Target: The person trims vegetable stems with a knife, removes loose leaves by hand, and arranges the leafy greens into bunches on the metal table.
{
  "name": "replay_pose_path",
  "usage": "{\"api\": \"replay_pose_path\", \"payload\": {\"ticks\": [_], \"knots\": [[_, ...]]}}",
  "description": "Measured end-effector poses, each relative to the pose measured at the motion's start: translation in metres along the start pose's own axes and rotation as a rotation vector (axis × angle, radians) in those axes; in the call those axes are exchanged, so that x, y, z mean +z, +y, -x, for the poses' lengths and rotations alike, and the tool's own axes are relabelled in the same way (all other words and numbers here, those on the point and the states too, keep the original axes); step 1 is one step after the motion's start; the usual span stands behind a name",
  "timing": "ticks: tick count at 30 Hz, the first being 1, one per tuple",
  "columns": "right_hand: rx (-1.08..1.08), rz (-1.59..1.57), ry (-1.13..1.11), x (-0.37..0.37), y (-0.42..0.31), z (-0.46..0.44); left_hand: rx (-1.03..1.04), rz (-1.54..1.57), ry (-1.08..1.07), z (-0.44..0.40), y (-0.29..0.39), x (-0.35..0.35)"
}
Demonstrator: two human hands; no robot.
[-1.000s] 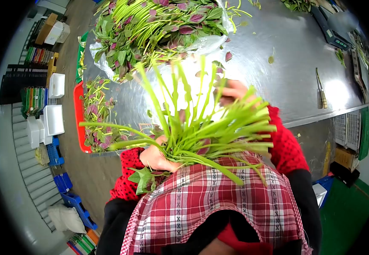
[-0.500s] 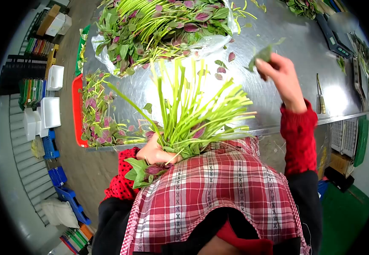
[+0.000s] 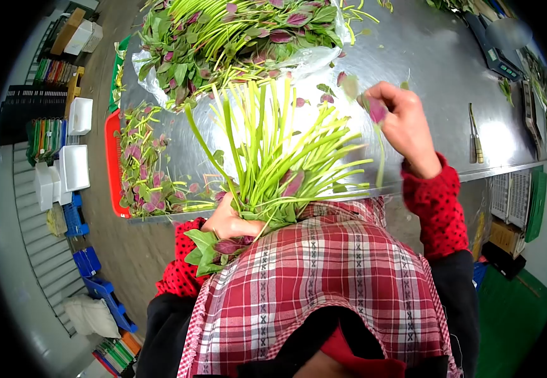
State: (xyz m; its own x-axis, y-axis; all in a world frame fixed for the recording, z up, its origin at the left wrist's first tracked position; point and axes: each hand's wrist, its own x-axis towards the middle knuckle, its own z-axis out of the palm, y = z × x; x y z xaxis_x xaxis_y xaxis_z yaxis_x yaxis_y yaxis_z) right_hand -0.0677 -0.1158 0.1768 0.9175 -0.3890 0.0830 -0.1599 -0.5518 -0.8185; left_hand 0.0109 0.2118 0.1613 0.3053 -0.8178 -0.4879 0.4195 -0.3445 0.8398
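My left hand is wrapped round a bunch of green stems close to the apron, cut ends fanned out over the table edge and leaves hanging below the fist. My right hand is raised to the right of the bunch, thumb and fingers pinched on a leafy sprig with a purple leaf and a thin stem hanging down, blurred. A large heap of green and purple leafy stems lies on clear plastic at the back of the metal table.
Loose leaves and trimmings lie by a red tray at the left. A knife lies at the right, with a scale behind it. White containers and blue crates stand beyond the left side.
My right hand moved away from the bunch to the right, first with a green leaf, and now holds a sprig with a purple leaf slightly further left. My left hand kept its hold.
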Motion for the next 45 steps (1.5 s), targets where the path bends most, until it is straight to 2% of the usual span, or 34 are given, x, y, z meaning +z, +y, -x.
{"api": "replay_pose_path", "payload": {"ticks": [2,3,4,6,7,9,10,12,13,14,16,18,19,20,22,23,25,26,28,29,30,32,34,36,38,41,43,44,45], "knots": [[-0.037,-0.164,-0.240,-0.005,-0.026,0.014,0.050,-0.037,0.008,-0.001,0.006,0.004],[-0.058,-0.224,-0.372,0.003,-0.041,0.025,-0.024,-0.029,-0.013,-0.002,-0.004,-0.003],[-0.176,0.014,-0.481,0.010,-0.051,0.029,-0.027,-0.030,-0.017,-0.003,-0.002,-0.001],[-0.215,0.213,-0.542,0.039,-0.047,0.036,-0.007,-0.019,-0.031,-0.006,0.005,0.003],[-0.211,0.212,-0.538,0.048,-0.042,0.039,0.000,-0.008,-0.032,-0.008,0.004,0.004],[-0.196,-0.084,-0.482,0.059,-0.036,0.041,-0.013,-0.022,-0.019,-0.006,0.006,0.004],[-0.198,-0.085,-0.484,0.057,-0.036,0.040,-0.026,-0.035,-0.007,-0.005,0.007,0.004],[-0.101,-0.289,-0.591,0.048,-0.035,0.041,-0.015,-0.041,-0.004,-0.002,0.007,0.003],[-0.120,-0.351,-0.431,0.045,-0.030,0.040,-0.007,-0.042,-0.002,-0.001,0.005,0.003],[-0.001,-0.420,-0.323,0.044,-0.019,0.034,0.000,-0.043,0.000,0.000,0.003,0.002],[0.102,-0.329,-0.396,0.028,-0.031,0.024,0.010,-0.048,0.010,-0.001,-0.006,-0.001],[0.011,-0.241,-0.540,0.039,-0.035,0.031,-0.003,-0.047,0.001,-0.002,0.000,0.004],[-0.168,-0.211,-0.494,0.053,-0.024,0.035,-0.020,-0.047,-0.008,-0.002,0.003,0.005],[-0.149,-0.146,-0.513,0.060,-0.017,0.035,-0.017,-0.047,-0.007,-0.003,0.005,0.004],[0.029,-0.101,-0.680,0.045,-0.051,0.023,-0.029,-0.064,-0.026,-0.002,0.006,0.005],[0.030,-0.103,-0.684,0.057,-0.043,0.026,-0.020,-0.038,-0.010,-0.003,0.004,0.006],[-0.395,-0.204,-0.414,0.086,-0.023,0.033,-0.044,-0.055,-0.019,-0.003,0.003,0.004],[-0.394,-0.206,-0.413,0.083,-0.021,0.029,-0.065,-0.071,-0.029,-0.002,0.003,0.003],[0.292,-0.288,-0.963,0.068,-0.029,0.009,-0.035,-0.060,-0.011,-0.002,0.004,0.006],[0.325,-0.532,-0.864,0.066,-0.024,0.012,-0.017,-0.059,0.003,-0.002,0.002,0.006],[0.325,-0.525,-0.870,0.062,-0.023,0.010,0.002,-0.054,0.019,-0.001,0.001,0.006],[0.630,-0.809,-0.466,0.053,-0.021,0.006,0.010,-0.034,0.027,0.000,0.004,0.009],[0.549,-0.760,-0.480,0.050,-0.012,0.005,0.018,-0.020,0.033,-0.001,0.005,0.007],[0.134,-0.385,-0.699,0.058,-0.012,0.017,-0.041,-0.028,-0.038,-0.002,0.001,0.002],[0.104,0.123,-1.040,0.054,-0.050,0.003,-0.025,-0.039,-0.032,-0.007,0.005,0.006],[0.064,0.001,-1.062,0.065,-0.039,0.004,-0.010,-0.095,-0.049,-0.007,0.002,0.004],[0.142,-0.375,-0.896,0.073,-0.004,0.009,-0.030,-0.070,-0.042,-0.004,0.005,0.002],[0.231,-0.709,-0.662,0.077,0.013,0.009,-0.051,-0.042,-0.038,-0.003,0.005,0.001],[0.643,-0.753,-0.367,0.057,-0.017,0.002,-0.051,-0.039,-0.037,-0.002,0.003,0.000]]}}
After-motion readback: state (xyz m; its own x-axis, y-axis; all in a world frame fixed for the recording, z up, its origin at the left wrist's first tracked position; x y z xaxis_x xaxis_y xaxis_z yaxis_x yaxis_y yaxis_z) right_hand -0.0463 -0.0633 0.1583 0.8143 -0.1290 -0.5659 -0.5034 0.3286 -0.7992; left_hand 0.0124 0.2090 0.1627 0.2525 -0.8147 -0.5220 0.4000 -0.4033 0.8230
